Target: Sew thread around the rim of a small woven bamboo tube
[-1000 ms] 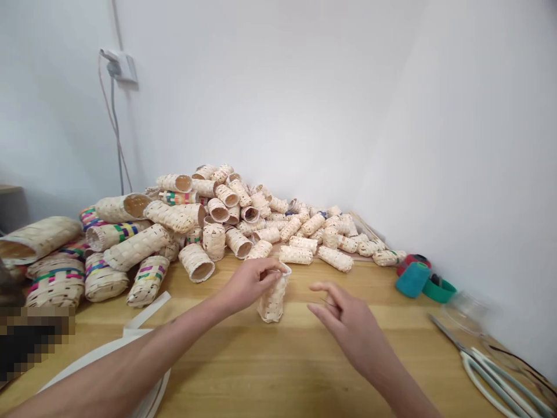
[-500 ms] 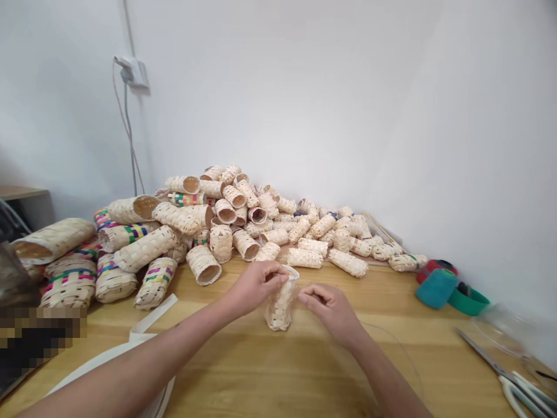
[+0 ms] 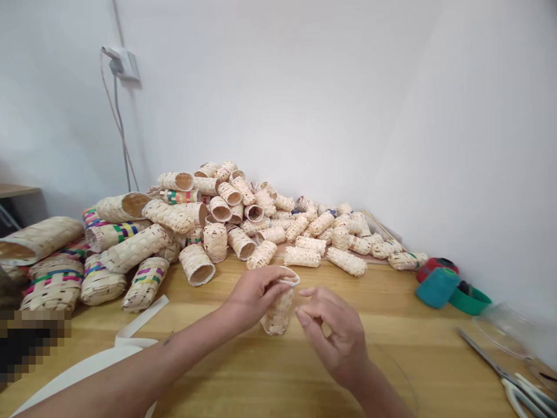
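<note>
A small woven basket [image 3: 277, 316], pale and tube-shaped, stands slightly tilted on the wooden table in front of me. My left hand [image 3: 256, 293] grips its upper left side, with fingers over the white-edged rim and the thumb outside. Just right of the basket, apart from it, is my right hand [image 3: 335, 325], its fingers curled in toward the thumb. Whatever lies between those fingers is too small to make out. A thin, faint thread [image 3: 402, 374] curves over the table beside my right forearm.
Many woven baskets [image 3: 215, 242] are heaped along the wall, some with coloured bands. At right are a teal thread cone [image 3: 437, 287], a red cone [image 3: 435, 267], a green ring [image 3: 472, 301] and scissors [image 3: 491, 360]. A white strip [image 3: 143, 318] lies at left.
The view has shifted a little. My left hand sits further round the basket's rim. My right hand has turned, with its fingers more curled, and stays to the basket's right.
</note>
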Tool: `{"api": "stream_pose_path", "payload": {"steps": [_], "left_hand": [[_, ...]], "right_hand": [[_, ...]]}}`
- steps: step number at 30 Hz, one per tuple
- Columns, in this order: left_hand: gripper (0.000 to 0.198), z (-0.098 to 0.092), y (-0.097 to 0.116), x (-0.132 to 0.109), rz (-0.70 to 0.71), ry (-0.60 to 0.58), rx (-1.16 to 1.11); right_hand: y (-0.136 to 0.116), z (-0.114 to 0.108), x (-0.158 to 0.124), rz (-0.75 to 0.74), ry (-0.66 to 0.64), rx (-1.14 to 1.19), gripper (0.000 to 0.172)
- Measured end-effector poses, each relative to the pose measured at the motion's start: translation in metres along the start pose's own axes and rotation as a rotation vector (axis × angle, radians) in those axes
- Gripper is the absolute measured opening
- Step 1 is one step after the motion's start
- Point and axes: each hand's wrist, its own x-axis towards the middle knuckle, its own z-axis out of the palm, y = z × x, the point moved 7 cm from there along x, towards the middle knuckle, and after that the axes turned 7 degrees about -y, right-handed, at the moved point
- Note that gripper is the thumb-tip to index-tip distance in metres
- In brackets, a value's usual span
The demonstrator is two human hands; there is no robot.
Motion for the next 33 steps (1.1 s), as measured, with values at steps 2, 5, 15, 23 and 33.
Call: {"api": "stream_pose_path", "payload": {"steps": [2,5,15,23,33], "left_hand": [[0.023,0.002,0.002,0.000,0.035,-0.016,0.005],[0.022,0.004,0.009,0.000,0.126,-0.044,0.026],[0.020,0.005,0.018,-0.002,0.186,-0.024,0.051],[0.019,-0.001,-0.006,0.000,-0.116,-0.028,0.019],[0.019,-0.005,-0.008,0.002,0.007,-0.049,-0.142]], "right_hand": [[-0.005,0.004,-0.001,-0.048,-0.022,-0.002,0.017],[-0.006,0.011,-0.004,-0.066,-0.042,0.003,0.017],[-0.007,0.023,-0.005,-0.041,-0.056,-0.068,0.018],[0.011,-0.004,-0.004,0.092,0.044,-0.021,0.016],[0.031,-0.037,-0.005,0.237,0.286,-0.131,0.015]]}}
